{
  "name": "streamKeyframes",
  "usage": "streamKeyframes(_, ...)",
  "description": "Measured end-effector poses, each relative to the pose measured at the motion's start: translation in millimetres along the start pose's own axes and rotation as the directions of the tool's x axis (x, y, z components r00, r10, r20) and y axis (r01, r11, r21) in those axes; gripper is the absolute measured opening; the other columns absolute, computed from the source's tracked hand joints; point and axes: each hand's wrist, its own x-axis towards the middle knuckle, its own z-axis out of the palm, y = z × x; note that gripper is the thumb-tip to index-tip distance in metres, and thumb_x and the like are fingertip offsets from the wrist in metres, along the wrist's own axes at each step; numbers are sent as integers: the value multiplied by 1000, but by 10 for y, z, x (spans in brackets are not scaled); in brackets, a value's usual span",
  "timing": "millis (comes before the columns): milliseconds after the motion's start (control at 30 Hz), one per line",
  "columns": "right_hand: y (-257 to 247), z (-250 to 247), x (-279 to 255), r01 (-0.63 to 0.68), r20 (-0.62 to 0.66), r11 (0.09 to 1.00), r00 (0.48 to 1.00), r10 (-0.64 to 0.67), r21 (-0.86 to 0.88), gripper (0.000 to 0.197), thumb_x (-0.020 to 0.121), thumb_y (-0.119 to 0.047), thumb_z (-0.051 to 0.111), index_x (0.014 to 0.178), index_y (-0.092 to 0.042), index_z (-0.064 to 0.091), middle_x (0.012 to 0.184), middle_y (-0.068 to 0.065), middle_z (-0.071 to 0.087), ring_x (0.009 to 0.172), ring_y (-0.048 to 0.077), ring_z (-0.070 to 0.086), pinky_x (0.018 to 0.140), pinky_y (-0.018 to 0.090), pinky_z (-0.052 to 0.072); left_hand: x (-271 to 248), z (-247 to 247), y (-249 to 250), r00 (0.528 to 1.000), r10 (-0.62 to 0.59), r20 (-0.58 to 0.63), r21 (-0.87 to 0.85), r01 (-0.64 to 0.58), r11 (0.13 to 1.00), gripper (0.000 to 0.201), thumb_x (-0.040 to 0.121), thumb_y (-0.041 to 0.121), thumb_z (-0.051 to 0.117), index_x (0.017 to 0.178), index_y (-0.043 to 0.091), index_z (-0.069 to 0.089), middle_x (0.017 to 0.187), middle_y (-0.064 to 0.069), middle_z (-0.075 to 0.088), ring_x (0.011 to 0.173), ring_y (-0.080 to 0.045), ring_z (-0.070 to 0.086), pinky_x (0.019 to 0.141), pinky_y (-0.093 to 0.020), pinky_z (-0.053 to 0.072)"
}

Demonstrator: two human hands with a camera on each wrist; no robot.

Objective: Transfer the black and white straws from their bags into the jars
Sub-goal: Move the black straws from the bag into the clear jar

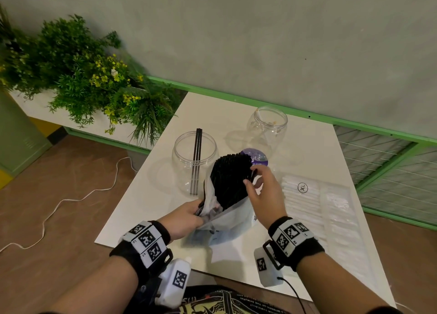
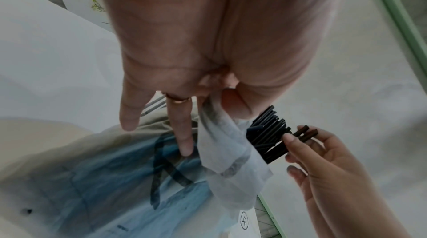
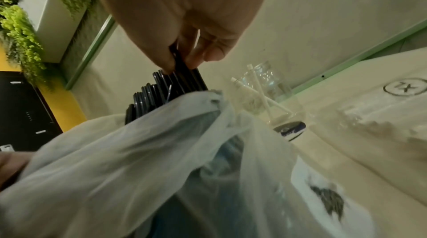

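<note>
A bundle of black straws sticks out of a translucent plastic bag near the table's front. My left hand pinches the bag's rim at its left. My right hand pinches a few black straws at the bundle's top right. The left clear jar holds three black straws. The right clear jar holds a few white straws. A flat bag of white straws, marked XL, lies at the right.
A purple round lid lies between the jars. The white table ends close to my body; a green rail and wall stand behind it. A planter with green plants stands at the left, and a white cable lies on the floor.
</note>
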Motion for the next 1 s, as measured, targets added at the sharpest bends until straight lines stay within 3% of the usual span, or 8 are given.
streamKeyframes(67, 52, -52, 83, 29, -33, 997, 999, -32, -76, 45, 86, -9, 65, 126, -20, 47, 107, -8, 50, 82, 8, 48, 72, 9, 40, 8, 6, -6, 1000, -2, 9, 5, 2, 1000, 47, 88, -6, 53, 123, 25, 58, 123, 5, 64, 118, -9, 57, 103, -27, 42)
streamKeyframes(167, 133, -90, 131, 38, -16, 977, 999, -42, -209, 58, 83, -6, 66, 133, -23, 43, 120, -2, 45, 98, 18, 52, 80, 34, 52, 12, 12, -3, 1000, 2, 11, 3, -2, 1000, 48, 88, -7, 53, 127, 20, 55, 121, 6, 65, 116, -8, 57, 100, -23, 43)
streamKeyframes(233, 111, -91, 80, 118, -33, 970, 991, -128, -212, 53, 83, -5, 64, 131, -20, 46, 123, 1, 44, 106, 22, 52, 88, 40, 51, 14, 14, 3, 1000, 9, 21, 7, -9, 1000, 48, 89, -8, 51, 128, 20, 55, 122, 5, 64, 116, -8, 57, 99, -22, 44)
streamKeyframes(400, 13, -23, -189, 330, 146, 905, 943, -300, -270, 29, 85, -17, 69, 111, -13, 59, 110, 3, 54, 99, 18, 52, 87, 23, 44, 14, 19, 9, 1000, 18, 23, -20, -18, 1000, 50, 88, -14, 47, 128, 15, 53, 123, 2, 63, 115, -10, 58, 90, -16, 47)
streamKeyframes(567, 61, 98, -222, 165, 210, 972, 969, -128, -170, 25, 86, -16, 69, 110, -14, 62, 104, -4, 51, 84, 9, 54, 76, 24, 50, 28, 11, 11, 999, 41, 28, 51, -42, 998, 43, 90, -6, 51, 126, 17, 56, 122, -2, 65, 116, -13, 59, 100, -27, 46)
streamKeyframes(700, -61, 161, -168, 84, 200, 994, 977, -68, -70, 24, 86, -11, 69, 109, -14, 64, 100, -10, 47, 78, -4, 51, 75, 8, 44, 35, 0, -14, 999, 34, 34, 86, -37, 996, 36, 92, 6, 55, 127, 16, 55, 121, 0, 66, 114, -12, 60, 103, -34, 45)
streamKeyframes(833, -154, 221, -115, 58, 221, 996, 974, -42, -67, 17, 85, -9, 69, 101, -12, 65, 94, -8, 47, 77, 1, 50, 73, 8, 42, 10, 25, 18, 998, 49, 26, 87, -52, 995, 30, 93, 22, 60, 123, 16, 58, 118, 1, 68, 111, -8, 61, 101, -28, 46)
streamKeyframes(1000, -223, 231, -86, 29, 246, 999, 969, -16, -46, 11, 82, -3, 68, 86, -11, 61, 85, -2, 54, 75, 8, 52, 69, 11, 42, 12, 26, -37, 998, 62, -1, 124, -62, 990, 48, 82, 45, 66, 114, 10, 60, 114, -8, 67, 110, -17, 62, 101, -38, 46)
